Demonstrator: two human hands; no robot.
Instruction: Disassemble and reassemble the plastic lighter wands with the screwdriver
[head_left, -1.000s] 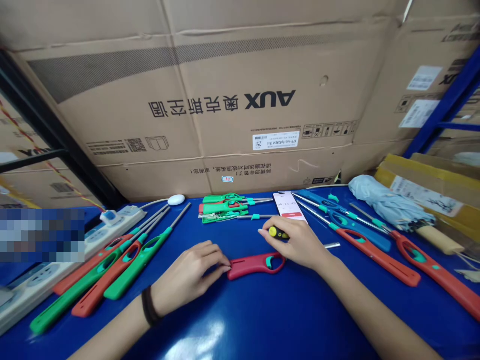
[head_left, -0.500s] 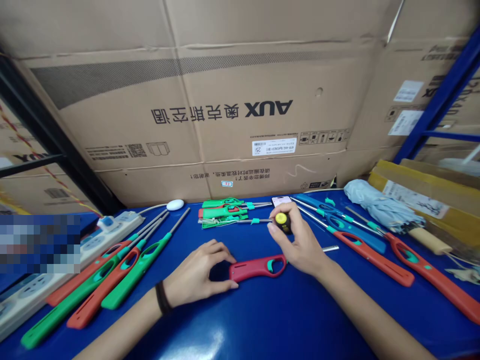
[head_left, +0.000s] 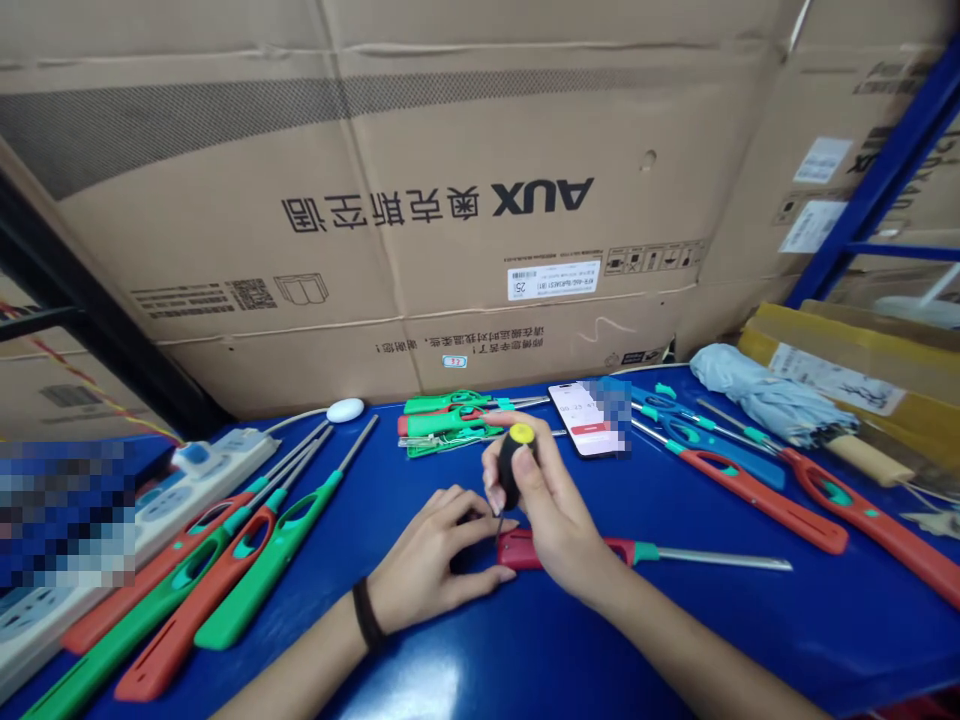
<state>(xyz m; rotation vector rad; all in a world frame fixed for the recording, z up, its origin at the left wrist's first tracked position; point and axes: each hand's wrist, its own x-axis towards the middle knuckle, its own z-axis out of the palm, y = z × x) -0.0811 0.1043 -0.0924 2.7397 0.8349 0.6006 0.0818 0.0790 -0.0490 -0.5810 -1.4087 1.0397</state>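
Observation:
A dark red long-neck gas lighter (head_left: 517, 551) lies flat on the blue tabletop, its metal tube pointing right. My left hand (head_left: 431, 550) is closed on the lighter's butt end, thumb on the near side and fingertips on the far side. In my right hand (head_left: 551, 500) is a short black screwdriver with a yellow cap (head_left: 513, 468), held nearly upright. Its thin shaft reaches down to the left end of the lighter; whether the tip sits in a screw is too small to tell. The right hand hides the lighter's trigger area.
Red and green lighters (head_left: 255, 585) lie at the left beside a white power strip (head_left: 202, 480). Behind my hands are green lighters (head_left: 435, 423) and a phone (head_left: 585, 430). More lighters (head_left: 757, 500), an umbrella (head_left: 765, 395) and a cardboard box (head_left: 840, 370) occupy the right.
My right hand has brought the screwdriver left and down onto the lighter's butt end. My left hand and the lighter appear further right, and the phone is now uncovered.

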